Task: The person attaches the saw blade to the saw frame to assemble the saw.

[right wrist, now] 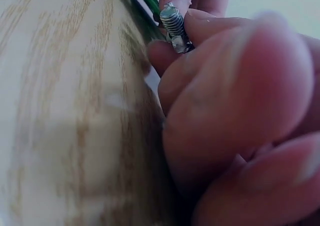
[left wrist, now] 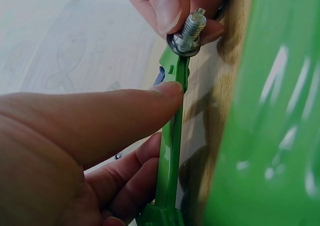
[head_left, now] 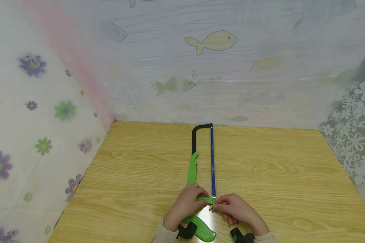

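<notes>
A hacksaw with a green handle [head_left: 202,228], a black front frame [head_left: 194,140] and a blue blade [head_left: 213,158] lies on the table, its front end pointing away from me. My left hand [head_left: 186,204] grips the green arm at the handle end of the blade, with the thumb along one side in the left wrist view. At the tip of that arm, a threaded metal bolt [left wrist: 194,26] sticks out with a wing nut [right wrist: 181,44] on it. The thumb and fingers of my right hand [head_left: 238,210] pinch the wing nut, covering part of it.
The wood-grain table [head_left: 270,168] reaches back to a curtain [head_left: 158,60] printed with fish. Flowered sheets hang at the left and right edges. A black wrist camera [head_left: 187,231] sits over the saw's handle.
</notes>
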